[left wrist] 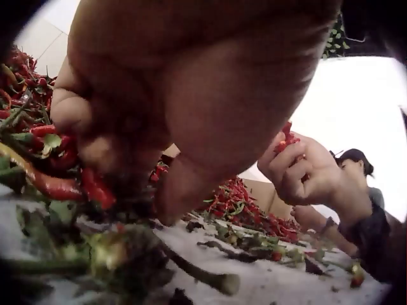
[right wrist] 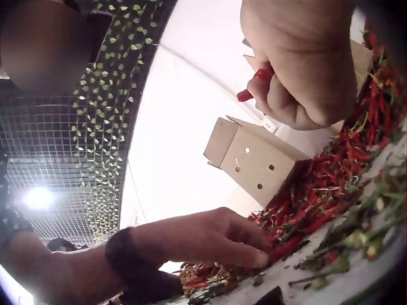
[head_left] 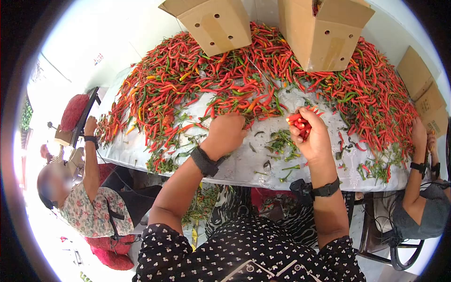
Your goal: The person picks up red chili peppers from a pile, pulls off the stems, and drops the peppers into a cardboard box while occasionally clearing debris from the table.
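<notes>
A small bunch of red chili peppers (head_left: 300, 126) is gripped in my right hand (head_left: 314, 138), raised above the table with the thumb laid across them. The red ends poke out past its curled fingers in the right wrist view. My left hand (head_left: 224, 134) reaches down at the near edge of the chili pile (head_left: 239, 96), its back toward the head camera. In the left wrist view its fingers bend down beside a red chili (left wrist: 96, 189), and the thumb stands apart from them. Green stems (left wrist: 206, 274) lie on the table just below that hand.
Two cardboard boxes with round holes, one left (head_left: 211, 28) and one right (head_left: 324, 40), stand among the chilies at the back. Plucked stems (head_left: 282, 143) lie on the pale table cover (head_left: 235, 164). Other people sit at the left (head_left: 101, 207) and right (head_left: 423, 207) ends.
</notes>
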{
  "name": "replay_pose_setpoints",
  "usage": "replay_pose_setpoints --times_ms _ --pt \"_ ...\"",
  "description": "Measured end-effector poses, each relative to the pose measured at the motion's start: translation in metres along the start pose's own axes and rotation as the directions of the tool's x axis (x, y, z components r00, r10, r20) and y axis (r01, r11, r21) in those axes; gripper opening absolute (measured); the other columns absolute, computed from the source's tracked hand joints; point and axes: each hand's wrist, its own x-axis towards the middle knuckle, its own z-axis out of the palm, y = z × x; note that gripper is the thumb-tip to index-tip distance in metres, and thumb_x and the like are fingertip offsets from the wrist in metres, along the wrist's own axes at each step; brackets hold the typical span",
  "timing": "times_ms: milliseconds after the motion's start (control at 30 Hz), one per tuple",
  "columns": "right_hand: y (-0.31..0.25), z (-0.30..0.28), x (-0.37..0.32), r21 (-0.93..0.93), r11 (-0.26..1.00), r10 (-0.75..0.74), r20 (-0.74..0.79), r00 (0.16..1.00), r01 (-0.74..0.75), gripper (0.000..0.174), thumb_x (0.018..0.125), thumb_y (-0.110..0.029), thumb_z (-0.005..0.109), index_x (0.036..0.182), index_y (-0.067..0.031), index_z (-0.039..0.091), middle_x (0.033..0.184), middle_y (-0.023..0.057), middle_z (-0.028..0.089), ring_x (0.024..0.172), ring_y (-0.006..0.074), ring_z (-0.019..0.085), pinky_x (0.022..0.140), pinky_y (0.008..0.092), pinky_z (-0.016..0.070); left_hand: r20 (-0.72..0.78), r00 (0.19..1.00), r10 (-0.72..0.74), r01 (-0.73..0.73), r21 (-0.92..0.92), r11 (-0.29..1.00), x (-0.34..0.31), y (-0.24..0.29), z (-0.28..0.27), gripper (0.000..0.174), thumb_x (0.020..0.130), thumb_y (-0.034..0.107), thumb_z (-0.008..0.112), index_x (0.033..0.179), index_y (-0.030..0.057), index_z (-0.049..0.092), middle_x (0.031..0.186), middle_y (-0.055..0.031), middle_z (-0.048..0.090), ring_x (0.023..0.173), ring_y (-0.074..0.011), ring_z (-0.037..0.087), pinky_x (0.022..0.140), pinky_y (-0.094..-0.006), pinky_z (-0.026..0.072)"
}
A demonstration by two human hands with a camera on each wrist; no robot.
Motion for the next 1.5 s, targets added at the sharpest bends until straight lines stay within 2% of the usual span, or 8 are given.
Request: replay_pose_setpoints --times_ms 333,867,967,1233,1333,1367,1433,1500 --pt "0.010 0.003 0.000 -0.320 0.943 0.111 0.047 0.993 -0.090 0.012 0.082 -0.015 0.061 0.082 -0.0053 0.055 0.066 0.0067 0.057 0.044 0.0085 0.045 0.034 0.0192 0.0273 -0.090 0.990 -0.109 0.047 -0.515 0.856 -0.008 0.025 -0.018 0.017 0.071 0.014 0.066 0.082 0.0012 0.059 0.074 -0.0140 0.062 0.067 -0.0287 0.061 0.060 -0.0367 0.0473" --pt "0.014 0.011 -0.006 -0.506 0.861 0.126 0.109 0.986 -0.054 0.011 0.081 -0.015 0.061 0.084 -0.0047 0.060 0.061 -0.0012 0.053 0.046 0.0036 0.044 0.039 0.0175 0.0280 -0.323 0.946 0.026 -0.189 -0.487 0.853 -0.021 0.045 -0.022 0.014 0.072 0.004 0.063 0.084 0.0022 0.057 0.073 -0.0128 0.059 0.062 -0.0267 0.059 0.056 -0.0333 0.0460" --pt "0.014 0.012 -0.007 -0.516 0.856 0.084 0.126 0.988 -0.007 0.011 0.082 -0.015 0.061 0.086 -0.0043 0.060 0.061 -0.0014 0.053 0.046 0.0030 0.043 0.040 0.0178 0.0276 -0.266 0.963 -0.051 -0.116 -0.574 0.811 -0.021 0.043 -0.018 0.015 0.075 0.005 0.063 0.089 0.0005 0.059 0.071 -0.0058 0.058 0.058 -0.0108 0.053 0.052 -0.0248 0.0423" --pt "0.007 0.016 -0.012 -0.392 0.920 0.053 0.186 0.981 0.025 0.015 0.082 -0.014 0.060 0.093 -0.0034 0.059 0.063 -0.0014 0.053 0.048 0.0024 0.041 0.040 0.0178 0.0265 0.053 0.977 -0.205 0.092 -0.978 0.186 -0.023 0.045 -0.016 0.008 0.083 0.006 0.057 0.088 -0.0001 0.056 0.072 -0.0005 0.057 0.063 -0.0038 0.048 0.055 -0.0190 0.0390" --pt "-0.001 0.005 -0.008 -0.259 0.966 0.067 0.202 0.977 -0.013 0.017 0.083 -0.010 0.057 0.097 -0.0007 0.056 0.070 0.0041 0.055 0.049 0.0056 0.044 0.038 0.0191 0.0278 0.048 0.964 -0.262 0.077 -0.992 0.099 -0.024 0.029 -0.015 0.011 0.083 0.006 0.056 0.092 0.0003 0.057 0.073 0.0004 0.057 0.065 -0.0021 0.047 0.054 -0.0179 0.0371" --pt "-0.002 0.001 -0.006 -0.205 0.979 0.048 0.205 0.978 -0.005 0.018 0.084 -0.011 0.057 0.099 -0.0004 0.056 0.070 0.0043 0.054 0.049 0.0063 0.044 0.038 0.0191 0.0280 0.049 0.964 -0.263 0.077 -0.992 0.098 -0.025 0.029 -0.015 0.011 0.083 0.006 0.056 0.092 0.0003 0.057 0.073 0.0004 0.057 0.065 -0.0021 0.047 0.054 -0.0179 0.0371" --pt "-0.003 0.000 -0.005 -0.154 0.988 0.029 0.210 0.977 0.003 0.020 0.084 -0.011 0.056 0.100 -0.0001 0.055 0.071 0.0045 0.054 0.049 0.0071 0.045 0.038 0.0191 0.0282 -0.080 0.938 -0.337 0.158 -0.768 0.621 -0.028 0.032 -0.023 0.017 0.084 0.007 0.056 0.099 0.0001 0.057 0.076 0.0004 0.057 0.067 -0.0025 0.048 0.055 -0.0181 0.0384" --pt "0.000 0.002 -0.006 -0.115 0.993 0.059 0.277 0.959 -0.028 0.019 0.083 -0.013 0.057 0.098 -0.0004 0.058 0.070 0.0023 0.055 0.050 0.0041 0.045 0.038 0.0169 0.0274 -0.168 0.939 -0.300 0.067 -0.766 0.639 -0.029 0.039 -0.025 0.019 0.084 0.008 0.057 0.101 0.0002 0.057 0.078 0.0003 0.057 0.067 -0.0024 0.048 0.056 -0.0182 0.0390"
